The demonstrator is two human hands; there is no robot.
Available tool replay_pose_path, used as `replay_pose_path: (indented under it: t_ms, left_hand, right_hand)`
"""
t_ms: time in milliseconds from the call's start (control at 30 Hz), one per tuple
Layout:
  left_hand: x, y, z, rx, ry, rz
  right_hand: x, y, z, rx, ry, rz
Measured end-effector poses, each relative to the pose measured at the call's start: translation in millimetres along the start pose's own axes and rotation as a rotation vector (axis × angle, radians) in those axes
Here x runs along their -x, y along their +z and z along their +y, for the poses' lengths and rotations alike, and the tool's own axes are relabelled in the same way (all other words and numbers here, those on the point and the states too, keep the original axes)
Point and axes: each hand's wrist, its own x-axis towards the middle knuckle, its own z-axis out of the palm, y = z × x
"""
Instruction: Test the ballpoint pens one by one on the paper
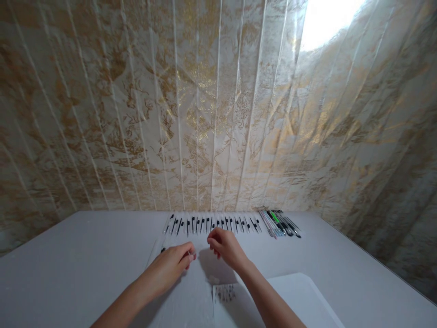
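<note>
My left hand (177, 257) is held over the table with thumb and fingers pinched together. A small pale or clear bit shows at its fingertips, too small to name. Just to the right, my right hand (227, 246) hangs with its fingers curled inward; whatever they hold, if anything, is hidden. Beyond both hands runs a row of slim clear pieces with black parts, resembling pens (207, 223). By the left wrist lies another clear piece with a black end (163, 250). Between and below the hands is a white sheet with dark printed marks (226, 294).
A bundle of pens (280, 223), one bright green, lies at the back right. A white tray (303, 291) sits at the lower right, partly behind my right forearm. The white table (85, 259) meets a gold-patterned curtain (205, 114) at its far edge.
</note>
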Motion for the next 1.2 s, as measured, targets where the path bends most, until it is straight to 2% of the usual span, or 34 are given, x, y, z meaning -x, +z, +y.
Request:
replay_pose_path:
  t_ms: [167, 333, 600, 833, 1033, 1200]
  left_hand:
    - [-1, 3.8, 8, 0.038, 0.045, 0.007]
    - [-1, 7.4, 11, 0.075, 0.067, -0.008]
    - [2, 3.0, 17, 0.068, 0.061, -0.015]
    - [2, 3.6, 15, 0.087, 0.079, -0.019]
    - [1, 1.5, 8, 0.244, 0.136, -0.102]
    - [-1, 7.7, 8, 0.33, 0.105, -0.035]
  right_hand:
    - [17, -16, -2, -0.369, -0.067, 0.015]
    - [26, -18, -8, -0.509, -0.098, -0.004]
    - [29, -23, -14, -0.547, -0.082, 0.005]
    - [32, -19, -17, -0.573, -0.084, -0.046]
    - [33, -17, -14, -0.57, -0.122, -0.066]
    - [36, -17, -17, -0.442, -0.116, -0.042]
